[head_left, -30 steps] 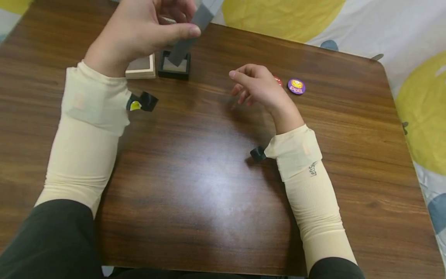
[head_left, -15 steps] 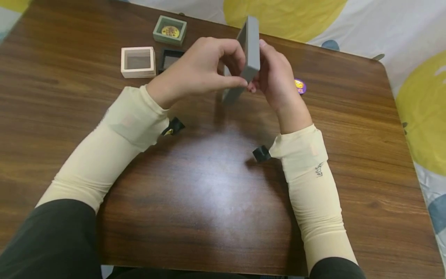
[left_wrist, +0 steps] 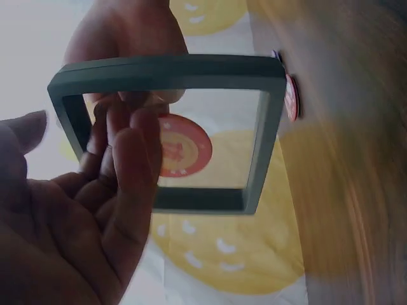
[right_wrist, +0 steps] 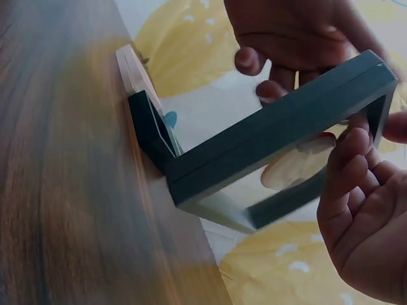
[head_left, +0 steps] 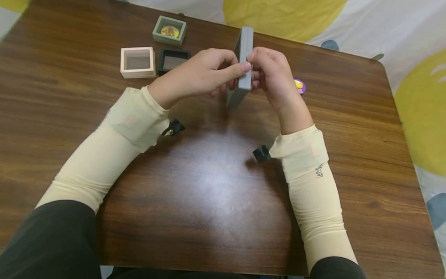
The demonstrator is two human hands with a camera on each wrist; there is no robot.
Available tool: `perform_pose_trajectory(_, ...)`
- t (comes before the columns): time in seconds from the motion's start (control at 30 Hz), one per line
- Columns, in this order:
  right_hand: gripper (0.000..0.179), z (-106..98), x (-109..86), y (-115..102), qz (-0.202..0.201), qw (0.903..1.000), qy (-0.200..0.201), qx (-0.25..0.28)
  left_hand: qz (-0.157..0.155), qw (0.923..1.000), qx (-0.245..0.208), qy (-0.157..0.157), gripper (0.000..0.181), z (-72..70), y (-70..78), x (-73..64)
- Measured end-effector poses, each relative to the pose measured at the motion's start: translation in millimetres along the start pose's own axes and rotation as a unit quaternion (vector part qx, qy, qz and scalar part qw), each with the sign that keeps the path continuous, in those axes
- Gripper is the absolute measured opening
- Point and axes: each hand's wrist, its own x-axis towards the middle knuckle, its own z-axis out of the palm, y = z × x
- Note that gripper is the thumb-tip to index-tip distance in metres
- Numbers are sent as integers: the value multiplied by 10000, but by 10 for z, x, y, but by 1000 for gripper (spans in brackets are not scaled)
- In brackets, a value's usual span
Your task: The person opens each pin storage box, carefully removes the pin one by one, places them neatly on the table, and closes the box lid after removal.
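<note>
In the head view, a grey square display frame [head_left: 245, 66] stands on edge in the air between both hands. Its clear window shows a round red badge [left_wrist: 191, 147] in the left wrist view; the left fingers partly cover it. My left hand [head_left: 202, 73] holds the frame from the left, thumb across the near edge and fingers curled at the window side. From the right, my right hand [head_left: 273, 73] grips the frame with bent fingers at the same edge. Some right fingertips are hidden behind the frame in the head view.
A cream frame box [head_left: 137, 73], a black one [head_left: 173, 62] and a green one [head_left: 169, 38] with a yellow badge inside stand at the back left. A purple badge [head_left: 300, 86] lies right of the right hand; a red badge [left_wrist: 292, 98] lies near it.
The left hand has brought the grey frame from the back left to the middle, where the right hand has taken hold too. Since half a second ago, the frame has dropped slightly and the fingers have shifted.
</note>
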Motion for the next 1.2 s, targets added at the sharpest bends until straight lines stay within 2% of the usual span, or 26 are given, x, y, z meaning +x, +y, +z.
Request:
perform_pose_trajectory(0.07, 27, 11, -6, 2, 43, 9999, -108, -118, -140, 9999, 70, -40, 38, 7, -2, 2)
perform_pose_trajectory(0.23, 25, 8, -25, 12, 296, 9989, -325, -181, -98, 9997, 232, -55, 33, 35, -4, 5)
perform_pose_trajectory(0.37, 22, -7, -27, 13, 522, 9979, -310, -231, -90, 9996, 192, -201, 33, 62, -7, 9)
perform_pose_trajectory(0.57, 23, -21, -15, 11, 598, 9976, -303, -148, -85, 9994, -144, -315, 32, 73, -27, 24)
perform_pose_trajectory(0.87, 23, -34, -15, 16, 583, 9978, -318, -69, -196, 9997, -4, -172, 43, 54, -21, 36)
perform_pose_trajectory(1.03, 24, -26, -12, 30, 798, 9963, -251, -200, -368, 9989, -160, -247, 37, 50, -31, 42)
perform_pose_trajectory(1.2, 22, -13, -1, 40, 798, 9964, -215, -209, -367, 9988, -149, -273, 33, 63, -50, 57)
